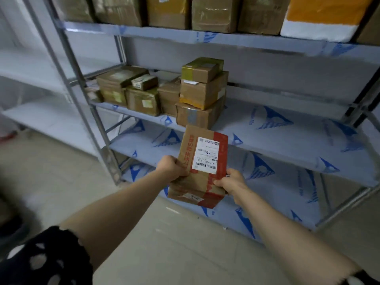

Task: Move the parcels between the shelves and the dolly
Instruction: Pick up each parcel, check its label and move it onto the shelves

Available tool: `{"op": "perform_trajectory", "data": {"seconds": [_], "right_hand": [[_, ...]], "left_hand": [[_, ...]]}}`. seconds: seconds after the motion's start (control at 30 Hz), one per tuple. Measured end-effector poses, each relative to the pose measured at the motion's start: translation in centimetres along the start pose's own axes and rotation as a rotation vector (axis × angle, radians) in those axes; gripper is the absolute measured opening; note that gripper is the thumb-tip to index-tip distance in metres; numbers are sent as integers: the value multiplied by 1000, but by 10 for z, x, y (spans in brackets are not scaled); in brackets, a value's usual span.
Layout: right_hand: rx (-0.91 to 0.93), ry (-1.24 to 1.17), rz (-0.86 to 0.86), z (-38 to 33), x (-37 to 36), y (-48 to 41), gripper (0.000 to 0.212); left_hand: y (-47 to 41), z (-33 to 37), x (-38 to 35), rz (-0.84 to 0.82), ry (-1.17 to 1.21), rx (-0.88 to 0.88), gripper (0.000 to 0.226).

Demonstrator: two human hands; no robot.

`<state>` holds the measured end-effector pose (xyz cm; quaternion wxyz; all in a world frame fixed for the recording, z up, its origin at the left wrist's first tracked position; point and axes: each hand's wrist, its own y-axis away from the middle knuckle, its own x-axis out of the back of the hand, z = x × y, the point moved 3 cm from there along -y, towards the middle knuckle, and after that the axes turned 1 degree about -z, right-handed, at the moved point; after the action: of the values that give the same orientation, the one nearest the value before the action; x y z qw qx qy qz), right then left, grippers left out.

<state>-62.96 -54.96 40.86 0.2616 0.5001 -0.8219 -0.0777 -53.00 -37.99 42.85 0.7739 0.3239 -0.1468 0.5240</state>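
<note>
Overhead, parcels (pixel 213 14) crowd film-wrapped metal shelves (pixel 287 130) above pale floor (pixel 185 243).

Top-shelf parcels (pixel 213 13) cut off by upper frame edge. Held parcel's shipping label (pixel 205 155) print mostly too small to read. Left hand (pixel 171 168) fingers hidden behind parcel. Shelving unit (pixel 308 145) cut off at right edge. Far-left side blurred; red object (pixel 8 135) there unidentifiable.

Views: one only, so nothing is shared between cameras.
Position: worn on the person's head, standing before the metal shelving unit (pixel 267 130).
Facing: forward and down, across both outstretched forearms towards the middle and lower shelves.
Nearness: arm's reach from the shelf fronts; wide-angle, edges bowed.
</note>
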Motion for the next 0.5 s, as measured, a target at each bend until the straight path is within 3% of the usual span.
{"op": "perform_trajectory", "data": {"seconds": [0.23,0.5], "right_hand": [[149,106,-251,-53,-179,36,30],[335,172,-587,-121,-482,127,30]], "left_hand": [[50,-132,148,249,123,101,28],[135,-343,361,543,339,289,31]]}}
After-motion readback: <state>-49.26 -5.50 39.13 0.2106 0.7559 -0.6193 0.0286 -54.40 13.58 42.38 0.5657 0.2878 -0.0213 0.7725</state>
